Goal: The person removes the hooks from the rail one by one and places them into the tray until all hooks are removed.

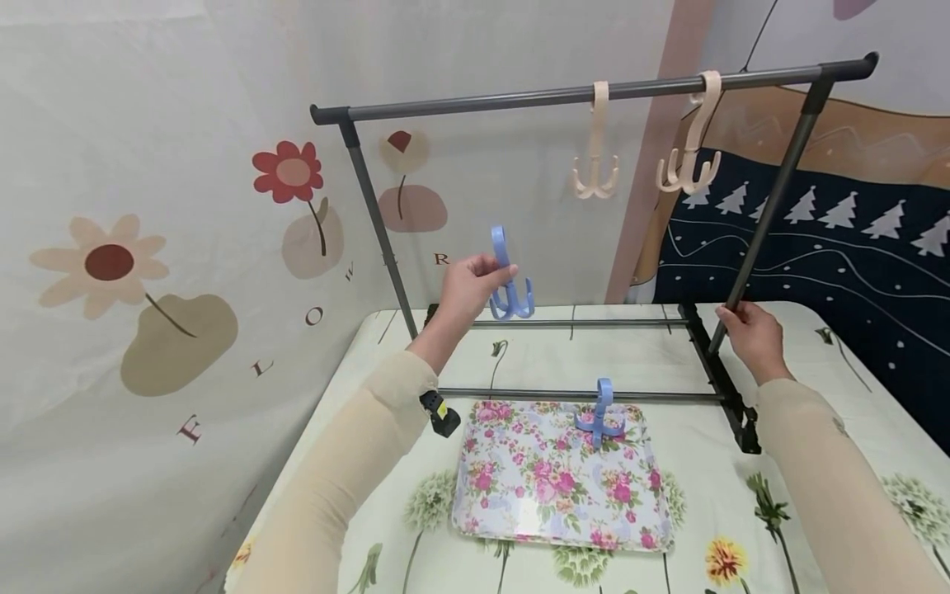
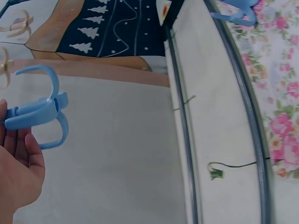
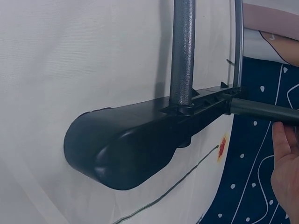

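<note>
Beige sleeves (image 1: pixel 319 495) nearest. Left hand (image 1: pixel 467 289) pinches blue hook (image 1: pixel 509 307); right hand (image 1: pixel 755 340) grips rack post (image 1: pixel 768 210). Below left hand: floral board (image 1: pixel 549 503), second blue hook (image 1: pixel 599 425) atop. Above, rightward: pale hooks (image 1: pixel 597 148) hanging.

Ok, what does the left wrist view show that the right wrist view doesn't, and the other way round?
Only the left wrist view shows the left hand holding a blue hook, the two pale hooks, a second blue hook and the flower-patterned panel.

Only the right wrist view shows the right hand and the rounded near end of the black base.

Both show the rack's two lower bars, part of that base and the navy fabric.
</note>
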{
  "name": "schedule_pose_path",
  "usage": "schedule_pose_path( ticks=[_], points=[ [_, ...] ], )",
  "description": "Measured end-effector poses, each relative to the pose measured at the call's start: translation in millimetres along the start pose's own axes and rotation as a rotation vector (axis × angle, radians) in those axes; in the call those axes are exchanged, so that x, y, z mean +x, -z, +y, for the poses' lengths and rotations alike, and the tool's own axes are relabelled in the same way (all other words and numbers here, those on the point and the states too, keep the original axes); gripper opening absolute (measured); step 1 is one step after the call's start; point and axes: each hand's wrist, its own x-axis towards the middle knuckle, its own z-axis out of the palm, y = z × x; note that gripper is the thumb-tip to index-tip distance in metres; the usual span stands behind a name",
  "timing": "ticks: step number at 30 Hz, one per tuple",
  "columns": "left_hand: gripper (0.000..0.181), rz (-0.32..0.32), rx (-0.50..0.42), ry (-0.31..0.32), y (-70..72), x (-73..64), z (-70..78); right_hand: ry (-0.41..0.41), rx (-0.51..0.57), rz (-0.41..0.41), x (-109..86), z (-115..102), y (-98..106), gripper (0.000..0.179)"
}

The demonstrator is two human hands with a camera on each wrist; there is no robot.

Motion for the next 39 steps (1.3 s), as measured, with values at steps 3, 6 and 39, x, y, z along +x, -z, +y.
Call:
schedule_pose_path(
  ticks=[3,6,39],
  points=[
    [0.022,-0.052,0.004,0.005,-1.0,-4.2,-11.1,-0.02,0.034,0.015,2.9,5,-1,0.052],
    [0.021,-0.092,-0.006,0.007,-2.0,-9.3,-20.3,-0.027,0.052,0.033,5.5,10,-3,0.053],
    [0.016,-0.285,0.146,0.106,-28.1,-61.0,-107.1,-0.008,0.006,0.049,42.4,60,-18,0.06]
  ],
)
